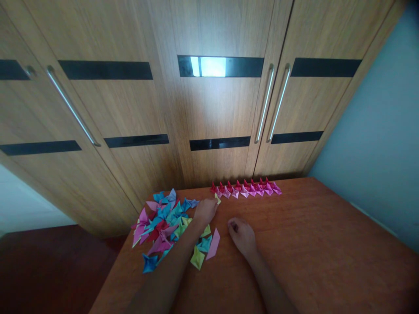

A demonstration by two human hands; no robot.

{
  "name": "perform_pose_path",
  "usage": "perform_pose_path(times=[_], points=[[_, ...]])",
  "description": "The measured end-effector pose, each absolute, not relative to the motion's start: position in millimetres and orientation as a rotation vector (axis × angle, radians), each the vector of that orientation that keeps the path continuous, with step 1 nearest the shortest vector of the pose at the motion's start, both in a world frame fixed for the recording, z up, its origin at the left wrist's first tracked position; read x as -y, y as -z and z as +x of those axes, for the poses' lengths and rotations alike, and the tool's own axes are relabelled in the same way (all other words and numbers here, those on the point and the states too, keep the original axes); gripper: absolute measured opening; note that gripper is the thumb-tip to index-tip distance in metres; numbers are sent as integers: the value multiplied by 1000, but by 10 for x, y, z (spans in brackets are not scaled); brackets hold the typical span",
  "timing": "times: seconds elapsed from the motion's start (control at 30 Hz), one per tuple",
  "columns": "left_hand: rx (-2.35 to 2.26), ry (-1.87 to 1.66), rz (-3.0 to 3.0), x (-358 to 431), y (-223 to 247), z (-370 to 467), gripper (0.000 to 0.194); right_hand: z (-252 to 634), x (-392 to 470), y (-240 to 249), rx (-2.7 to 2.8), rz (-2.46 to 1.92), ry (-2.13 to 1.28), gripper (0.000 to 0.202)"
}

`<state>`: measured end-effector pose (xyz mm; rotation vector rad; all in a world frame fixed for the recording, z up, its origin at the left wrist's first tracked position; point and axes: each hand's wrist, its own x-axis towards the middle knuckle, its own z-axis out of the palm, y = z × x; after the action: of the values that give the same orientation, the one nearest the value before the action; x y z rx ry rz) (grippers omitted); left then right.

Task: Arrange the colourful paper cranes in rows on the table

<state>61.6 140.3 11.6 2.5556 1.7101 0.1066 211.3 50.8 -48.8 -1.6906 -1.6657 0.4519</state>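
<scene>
My left hand (205, 211) reaches to the back of the table, its fingers closed on a small yellow folded-paper piece (218, 199). That piece is just in front of the left end of two rows of origami, red pieces (237, 185) behind and pink pieces (253, 190) before them. My right hand (242, 235) rests on the table with its fingers curled; whether anything is inside cannot be seen. Left of my left arm lies a loose heap of blue, pink, red and green origami (163, 226), partly hidden by the forearm.
Between my arms lie a flat pink paper strip (213, 244), a yellow-green piece (197, 258) and a teal piece (204, 244). The brown table (321, 244) stands against a wooden wardrobe (216, 109) with metal handles. A pale blue wall (373, 144) is at the right.
</scene>
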Motion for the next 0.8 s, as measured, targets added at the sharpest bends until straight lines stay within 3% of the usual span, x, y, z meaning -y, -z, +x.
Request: perform_pose_path(times=[0.47,0.67,0.8], points=[[-1692,-378,2483,-1221,-329,427,21,2123,-505,501,1661,-1669,-461,16],[-1770,-640,2365,-559,-424,-58,24,2117,-495,482,1674,-1687,-442,16],[-1787,-482,2321,35,-336,-140,24,2124,-495,491,1700,-1699,-441,15]])
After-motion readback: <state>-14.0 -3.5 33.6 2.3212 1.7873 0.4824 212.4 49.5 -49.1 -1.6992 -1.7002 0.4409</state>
